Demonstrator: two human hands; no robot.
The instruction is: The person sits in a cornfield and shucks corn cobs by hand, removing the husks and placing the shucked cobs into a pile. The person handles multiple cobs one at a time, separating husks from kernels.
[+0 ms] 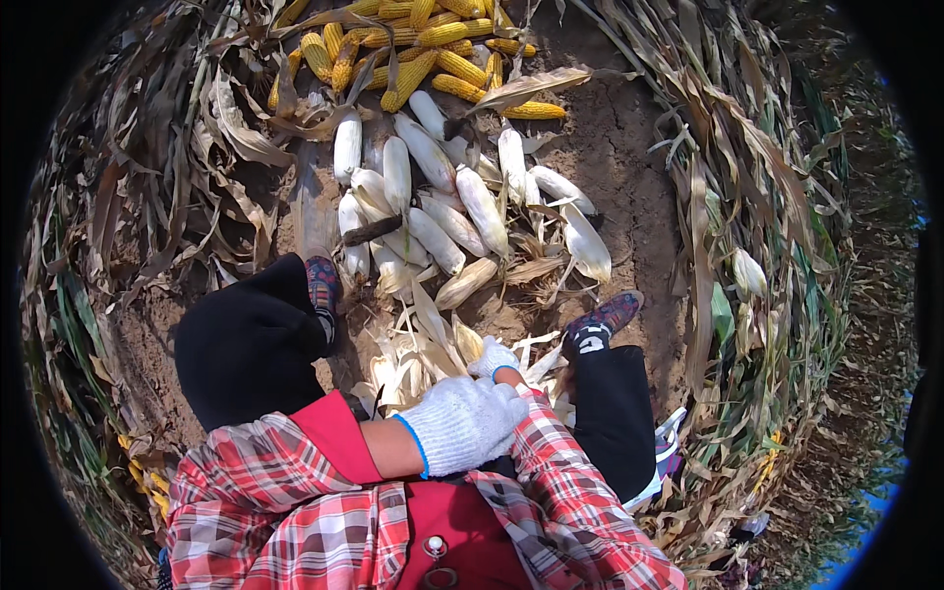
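Both my hands wear white knitted gloves. My left hand (460, 425), with a blue cuff, reaches across in front of my body, its fingers curled against the plaid sleeve (536, 418) of my right arm near the wrist. Just beyond it is my right hand (495, 358), partly covered; its fingers do not show clearly. Close to the right hand stands a yellowish husk-wrapped corn ear (467, 341). Loose pale husks (398, 369) lie around it on the ground between my legs. Ahead lies a pile of unpeeled ears in whitish husks (482, 208).
Husked yellow cobs (408, 77) are heaped at the far side. Dry corn stalks (211, 128) bank up on the left, and more stalks (723, 177) on the right. My shoes (612, 311) rest on bare soil (634, 211). A white-handled bag (669, 433) sits beside my right leg.
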